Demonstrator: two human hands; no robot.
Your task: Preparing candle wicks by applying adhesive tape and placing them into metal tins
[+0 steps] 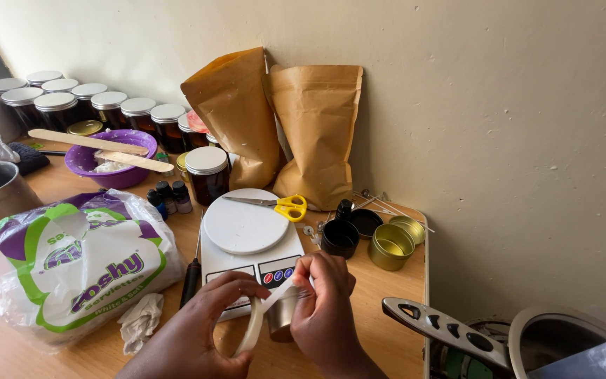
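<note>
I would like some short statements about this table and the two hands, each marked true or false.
1. The left hand holds a roll of white tape. True.
2. The scissors have red handles. False: the handles are yellow.
3. The right hand is at a small metal cup. True.
4. The purple bowl is on the white scale. False: the bowl stands on the table, left of the scale.
5. Two brown paper bags lean against the wall. True.
</note>
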